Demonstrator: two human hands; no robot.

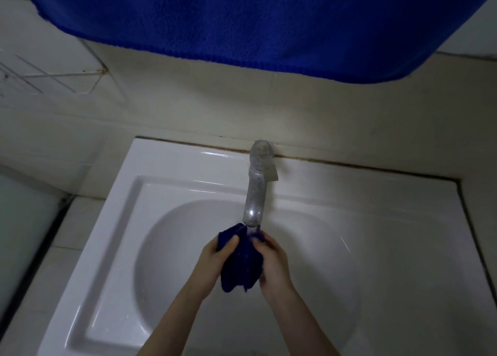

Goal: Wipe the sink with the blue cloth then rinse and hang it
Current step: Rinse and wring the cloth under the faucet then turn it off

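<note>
Nearest, the left hand (215,250) and right hand (271,261) each have a clenched grip on the blue cloth (242,264), bunched between them over the bowl of the sink (113,221), just under the spout of the tap (254,194). This looks like the rinse step; water seems to be running onto the cloth, though the stream is hard to make out. To do it well, keep the bundle under the spout, knead and turn it so every fold is flushed, then wring over the bowl (not the bench). Farthest, a large blue towel (255,19) hangs against the wall above
</note>
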